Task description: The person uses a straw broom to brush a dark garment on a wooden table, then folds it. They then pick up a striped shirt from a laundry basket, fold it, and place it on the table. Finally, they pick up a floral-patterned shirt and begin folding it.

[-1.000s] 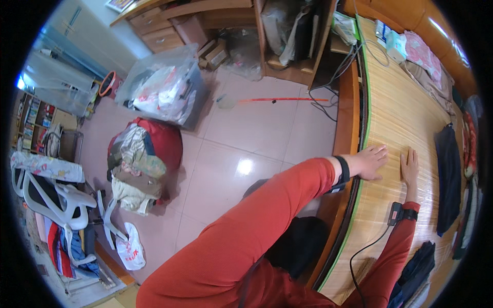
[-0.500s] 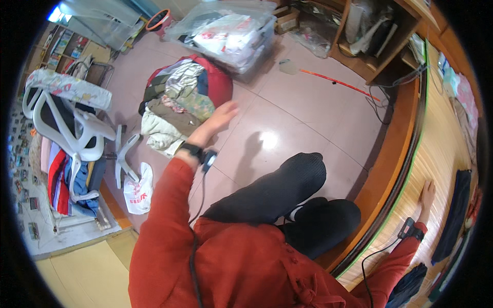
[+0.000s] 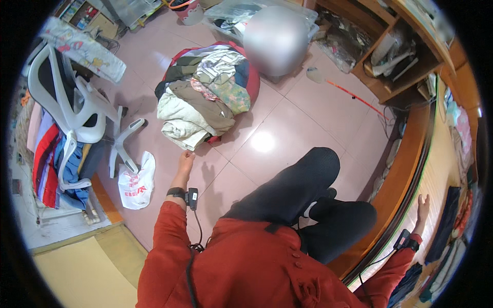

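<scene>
Floor (image 3: 308, 126): left hand (image 3: 185, 161) at clothes (image 3: 205, 100)

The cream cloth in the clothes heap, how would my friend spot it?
On the pink tiled floor lies a multicoloured clothes heap edged with red fabric. The crumpled cream cloth is at the edge nearest the left hand. It's plain and pale, unlike the brown garment beside it.

A home bedroom is indicated by the mat-covered bed (image 3: 436, 172) with dark clothes (image 3: 444, 226) along its right edge, the wooden cabinet (image 3: 377, 84), and the heap of garments (image 3: 200, 97) on the tiled floor (image 3: 318, 123).
</scene>
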Available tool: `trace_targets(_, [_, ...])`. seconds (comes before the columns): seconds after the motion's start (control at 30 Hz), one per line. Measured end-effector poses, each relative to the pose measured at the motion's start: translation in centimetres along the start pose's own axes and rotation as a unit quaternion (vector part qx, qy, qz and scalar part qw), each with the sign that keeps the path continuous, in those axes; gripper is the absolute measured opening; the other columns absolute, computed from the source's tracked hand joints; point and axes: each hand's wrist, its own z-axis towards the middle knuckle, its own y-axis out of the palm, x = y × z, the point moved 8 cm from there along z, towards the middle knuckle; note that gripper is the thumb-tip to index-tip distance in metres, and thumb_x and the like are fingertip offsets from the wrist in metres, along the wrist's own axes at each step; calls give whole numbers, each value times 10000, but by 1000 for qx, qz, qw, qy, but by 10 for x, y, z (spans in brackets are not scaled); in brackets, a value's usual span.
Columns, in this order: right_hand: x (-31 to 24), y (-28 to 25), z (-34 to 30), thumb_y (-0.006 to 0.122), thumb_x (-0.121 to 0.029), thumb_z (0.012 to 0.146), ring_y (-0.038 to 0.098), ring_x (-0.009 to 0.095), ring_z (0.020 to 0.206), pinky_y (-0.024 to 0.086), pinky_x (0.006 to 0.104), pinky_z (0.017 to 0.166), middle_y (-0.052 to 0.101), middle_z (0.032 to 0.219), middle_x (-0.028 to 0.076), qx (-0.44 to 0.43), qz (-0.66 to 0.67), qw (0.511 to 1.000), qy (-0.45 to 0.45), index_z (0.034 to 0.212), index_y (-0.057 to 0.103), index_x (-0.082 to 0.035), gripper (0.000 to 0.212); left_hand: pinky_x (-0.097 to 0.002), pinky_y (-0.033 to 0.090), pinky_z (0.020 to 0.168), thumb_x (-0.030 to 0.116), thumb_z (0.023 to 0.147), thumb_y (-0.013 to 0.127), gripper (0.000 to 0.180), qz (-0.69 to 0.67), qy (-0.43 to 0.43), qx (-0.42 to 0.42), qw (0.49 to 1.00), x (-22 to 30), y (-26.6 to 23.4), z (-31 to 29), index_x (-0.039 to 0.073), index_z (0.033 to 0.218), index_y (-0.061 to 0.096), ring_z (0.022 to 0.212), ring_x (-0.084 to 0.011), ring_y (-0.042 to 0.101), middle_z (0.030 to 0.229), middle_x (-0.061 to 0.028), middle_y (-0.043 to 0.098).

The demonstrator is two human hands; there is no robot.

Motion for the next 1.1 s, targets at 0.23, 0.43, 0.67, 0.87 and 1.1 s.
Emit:
trace_targets(0.23, [-186,9,-5,723,-372,1105,586,286,1467,462,400,1205,607,1592,208,-171,212,955,-120,1637,510,23,696,-399,517,1086,325,1019,767,676,-42,-41,19,998,-68,-42,12,-22,1561,560,1269,-278,650,1405,-168,677])
trace_targets(0.43, [-267,67,-38,736,-266,1104,649,186,1297,499,341,1073,672,1464,97,-250,195,941,-118,1595,576,-12,576,-436,514,1098,445,1019,764,791,18,-95,-49,994,-99,-13,49,0,1614,489,1335,-306,623,1498,-188,628])
trace_targets(0.67, [-313,169,-53,757,-236,1087,727,208,1152,565,364,1054,733,1339,151,-395,171,902,-35,1561,587,40,574,-489,403,1240,505,887,922,1132,-115,-63,88,987,-87,10,123,-72,1661,330,1514,-375,487,1633,-268,496])
trace_targets(0.87, [-468,296,-18,749,-288,1085,700,229,1267,525,375,1148,726,1407,159,-460,175,860,-137,1580,582,15,604,-468,342,1295,450,845,972,1205,-196,-100,201,955,-84,-31,180,-90,1673,283,1562,-347,435,1681,-266,434])
trace_targets(1.1, [-721,454,-55,806,-382,1026,680,247,1304,552,391,1102,729,1427,157,-464,226,795,-320,1647,520,-28,770,-449,325,1304,394,943,910,1056,-298,-5,28,954,-64,-28,252,70,1737,294,1560,-286,458,1690,-100,497])
